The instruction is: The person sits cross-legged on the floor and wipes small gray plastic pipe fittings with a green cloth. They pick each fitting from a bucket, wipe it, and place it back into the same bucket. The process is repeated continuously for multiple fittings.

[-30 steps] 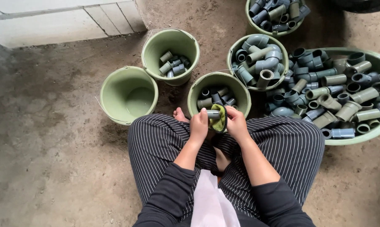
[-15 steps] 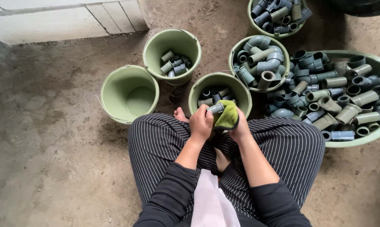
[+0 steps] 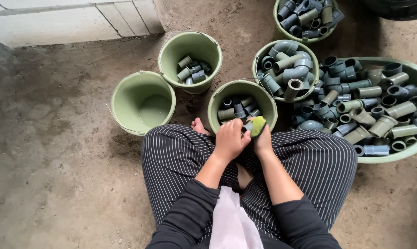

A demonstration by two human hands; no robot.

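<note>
You have five round green plastic buckets: one empty at ten o'clock, one at eleven, one at twelve before your knees, one at one and one at the top edge. One wide green plastic basin sits at three o'clock. The grey plastic pipe fittings are too many to count; you have two hands and one yellow-green scrubbing sponge.

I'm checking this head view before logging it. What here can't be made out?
- Pipe fitting in the left hand: almost wholly hidden by its fingers.
- Right hand: fingers hidden under the green scouring pad.
- Top bucket of fittings: cut off by the upper edge.
- Large basin: cut off by the right edge.
- Dark curved thing, top right corner: too little shows to name.
</note>
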